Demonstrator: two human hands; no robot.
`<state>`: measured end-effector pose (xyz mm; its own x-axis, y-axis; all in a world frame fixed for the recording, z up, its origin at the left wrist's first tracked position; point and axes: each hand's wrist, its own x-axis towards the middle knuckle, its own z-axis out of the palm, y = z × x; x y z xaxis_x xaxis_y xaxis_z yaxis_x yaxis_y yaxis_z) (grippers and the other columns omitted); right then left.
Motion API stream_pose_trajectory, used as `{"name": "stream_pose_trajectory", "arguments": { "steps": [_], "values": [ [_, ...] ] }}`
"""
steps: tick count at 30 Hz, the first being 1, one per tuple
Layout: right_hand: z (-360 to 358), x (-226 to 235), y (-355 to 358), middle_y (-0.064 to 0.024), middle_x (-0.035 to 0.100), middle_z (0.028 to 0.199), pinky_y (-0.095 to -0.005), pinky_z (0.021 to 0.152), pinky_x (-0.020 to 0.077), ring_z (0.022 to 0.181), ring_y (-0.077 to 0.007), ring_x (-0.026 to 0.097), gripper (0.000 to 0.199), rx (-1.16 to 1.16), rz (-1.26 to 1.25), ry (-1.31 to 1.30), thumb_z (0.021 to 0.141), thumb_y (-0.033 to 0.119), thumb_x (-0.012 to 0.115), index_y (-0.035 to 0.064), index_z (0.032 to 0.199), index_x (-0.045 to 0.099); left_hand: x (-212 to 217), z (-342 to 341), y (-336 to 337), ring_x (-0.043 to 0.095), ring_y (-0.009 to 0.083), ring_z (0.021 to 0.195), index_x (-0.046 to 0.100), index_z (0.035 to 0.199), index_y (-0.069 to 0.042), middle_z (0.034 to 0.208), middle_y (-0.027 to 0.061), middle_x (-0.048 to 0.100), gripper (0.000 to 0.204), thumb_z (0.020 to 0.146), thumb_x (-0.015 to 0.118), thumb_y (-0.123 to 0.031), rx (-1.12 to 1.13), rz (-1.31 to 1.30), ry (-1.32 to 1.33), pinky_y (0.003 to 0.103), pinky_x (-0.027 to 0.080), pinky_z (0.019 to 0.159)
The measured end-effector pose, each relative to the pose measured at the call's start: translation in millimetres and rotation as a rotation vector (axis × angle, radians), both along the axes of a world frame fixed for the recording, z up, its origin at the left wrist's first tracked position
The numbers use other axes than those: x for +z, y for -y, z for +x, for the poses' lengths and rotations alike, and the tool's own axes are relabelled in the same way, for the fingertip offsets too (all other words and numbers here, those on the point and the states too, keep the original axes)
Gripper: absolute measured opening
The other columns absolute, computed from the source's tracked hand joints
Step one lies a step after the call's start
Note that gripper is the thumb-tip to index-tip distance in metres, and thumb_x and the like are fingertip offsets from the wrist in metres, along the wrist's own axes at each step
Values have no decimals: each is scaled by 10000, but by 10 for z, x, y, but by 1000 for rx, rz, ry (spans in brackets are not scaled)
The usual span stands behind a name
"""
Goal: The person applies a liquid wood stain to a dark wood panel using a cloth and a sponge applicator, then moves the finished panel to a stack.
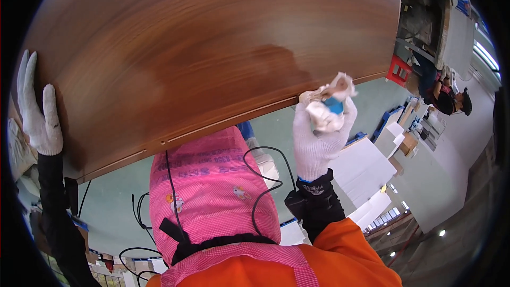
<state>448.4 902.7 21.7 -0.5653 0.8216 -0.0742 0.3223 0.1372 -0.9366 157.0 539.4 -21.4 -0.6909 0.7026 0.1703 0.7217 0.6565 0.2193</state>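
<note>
A large brown wooden board (212, 48) fills the upper part of the view, with a darker wet-looking patch near its right lower edge. My left hand (37, 111), in a white knit glove, lies flat with fingers spread on the board's left end. My right hand (319, 127), also gloved, grips a crumpled white cloth (334, 93) with a bit of blue in it, held against the board's near edge. A pink checked apron (212, 191) covers my front below the board.
Black cables (265, 180) loop over the apron. Below lies a green floor (117, 207) with white panels (361, 170) and cardboard boxes (408, 143). Another person (446, 98) in dark clothes bends over at the right. A red crate (398, 70) stands beyond the board's right end.
</note>
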Motion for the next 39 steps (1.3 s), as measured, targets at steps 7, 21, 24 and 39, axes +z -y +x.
{"name": "stream_pose_trajectory", "arguments": {
  "steps": [7,21,24,39],
  "values": [
    [-28,-48,679,-113,653,925,-396,744,546,840,-263,673,444,248,-86,121,741,148,872,33,1094,628,27,17,-101,450,358,1471,503,1532,-35,1600,190,468,511,1068,530,-247,-10,23,-43,438,325,1233],
    [-48,48,608,-113,668,1097,-410,803,539,928,-288,674,667,529,393,339,694,108,926,49,1256,571,-26,-5,-64,421,351,1492,469,1558,-46,1619,181,442,546,1078,502,-305,26,-2,2,440,301,1246],
    [-4,-99,168,-144,650,1174,-356,906,592,1064,-210,687,581,322,252,191,826,-70,805,-15,1312,492,-78,-10,19,389,340,1516,447,1574,-47,1640,173,417,564,1081,493,-318,53,-5,32,441,282,1258],
    [724,71,-1579,-66,696,1132,-294,870,527,978,-130,656,214,-383,-18,-324,1075,140,584,61,1269,625,287,502,-482,371,445,1509,399,1554,64,1625,297,374,710,1039,556,-399,-171,222,302,523,256,1250]
  ]
}}
